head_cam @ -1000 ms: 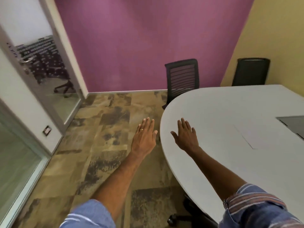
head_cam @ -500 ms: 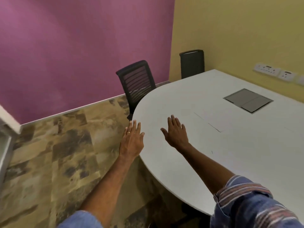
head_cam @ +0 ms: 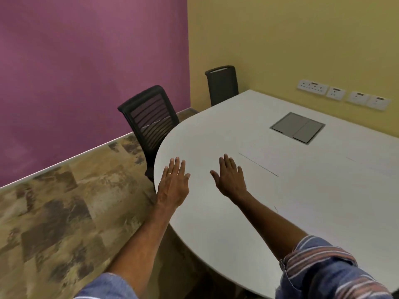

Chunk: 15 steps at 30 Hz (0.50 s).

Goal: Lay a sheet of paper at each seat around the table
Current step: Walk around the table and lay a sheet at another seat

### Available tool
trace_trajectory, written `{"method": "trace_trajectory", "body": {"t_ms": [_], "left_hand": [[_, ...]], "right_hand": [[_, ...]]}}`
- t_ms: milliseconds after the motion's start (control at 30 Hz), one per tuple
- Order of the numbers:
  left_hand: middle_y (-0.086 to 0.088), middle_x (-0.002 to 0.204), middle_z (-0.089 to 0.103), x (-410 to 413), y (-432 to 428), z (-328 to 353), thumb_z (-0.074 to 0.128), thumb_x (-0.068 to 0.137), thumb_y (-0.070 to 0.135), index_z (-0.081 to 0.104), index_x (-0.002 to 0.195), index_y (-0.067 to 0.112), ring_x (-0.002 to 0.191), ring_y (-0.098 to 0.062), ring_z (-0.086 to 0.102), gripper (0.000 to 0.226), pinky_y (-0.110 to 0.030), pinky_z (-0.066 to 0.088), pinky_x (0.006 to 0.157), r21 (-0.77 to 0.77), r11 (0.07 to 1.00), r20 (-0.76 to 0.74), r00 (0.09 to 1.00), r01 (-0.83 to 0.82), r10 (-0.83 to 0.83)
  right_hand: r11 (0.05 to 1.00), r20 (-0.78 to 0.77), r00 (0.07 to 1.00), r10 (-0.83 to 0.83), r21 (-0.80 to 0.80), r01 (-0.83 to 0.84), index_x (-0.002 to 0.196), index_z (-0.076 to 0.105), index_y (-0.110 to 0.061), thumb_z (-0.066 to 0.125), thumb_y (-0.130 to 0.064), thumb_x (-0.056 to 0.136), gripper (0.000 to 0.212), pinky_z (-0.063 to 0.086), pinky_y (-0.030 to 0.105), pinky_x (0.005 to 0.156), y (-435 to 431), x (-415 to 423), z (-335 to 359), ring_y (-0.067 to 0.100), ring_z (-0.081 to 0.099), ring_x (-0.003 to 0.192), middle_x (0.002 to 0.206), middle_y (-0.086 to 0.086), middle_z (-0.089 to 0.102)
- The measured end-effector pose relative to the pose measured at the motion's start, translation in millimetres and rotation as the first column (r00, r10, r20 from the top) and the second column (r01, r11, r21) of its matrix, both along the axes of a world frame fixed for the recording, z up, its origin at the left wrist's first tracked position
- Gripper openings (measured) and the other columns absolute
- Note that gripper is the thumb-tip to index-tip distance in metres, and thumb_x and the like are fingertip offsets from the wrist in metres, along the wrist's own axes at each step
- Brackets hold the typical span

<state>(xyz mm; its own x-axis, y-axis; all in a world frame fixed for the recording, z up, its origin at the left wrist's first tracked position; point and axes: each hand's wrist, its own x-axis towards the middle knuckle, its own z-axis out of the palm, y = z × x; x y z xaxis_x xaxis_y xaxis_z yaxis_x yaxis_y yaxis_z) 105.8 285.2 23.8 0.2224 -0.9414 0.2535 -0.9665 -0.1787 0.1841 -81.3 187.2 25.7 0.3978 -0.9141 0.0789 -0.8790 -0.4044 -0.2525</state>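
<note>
A white table [head_cam: 248, 117] with a rounded end fills the right half of the view. A white sheet of paper [head_cam: 287, 160] lies flat on it, hard to tell from the tabletop except for its dark edge line. My left hand [head_cam: 172, 184] hovers flat, fingers straight, over the table's rounded edge and holds nothing. My right hand [head_cam: 231, 178] is stretched flat above the tabletop, just left of the sheet, and is also empty. Whether either hand touches the table is unclear.
A black mesh chair [head_cam: 151, 124] stands at the table's rounded end, a second black chair [head_cam: 222, 83] at the far corner. A grey cable hatch [head_cam: 298, 127] sits in the tabletop. Wall sockets [head_cam: 343, 93] line the yellow wall. Patterned floor lies to the left.
The view has swung right, away from the glass door and toward the table. Both hands stay flat and empty; the left one has come over the table's edge.
</note>
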Motion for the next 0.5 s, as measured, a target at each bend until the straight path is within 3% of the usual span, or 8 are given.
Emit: {"method": "trace_trajectory", "body": {"t_ms": [500], "left_hand": [[-0.008,0.166,0.006,76,-88,-4,0.022,0.107,0.037,0.013,0.158,0.014,0.154,-0.022,-0.001,0.057,-0.038,0.004,0.125,0.010,0.937,-0.025,0.937,0.349,-0.349]], "right_hand": [[0.939,-0.014,0.939,-0.343,-0.014,0.343,0.156,0.016,-0.010,0.028,-0.053,0.102,0.069,0.019,0.053,0.119,-17,45,-3,0.027,0.010,0.152,0.165,0.007,0.007]]}}
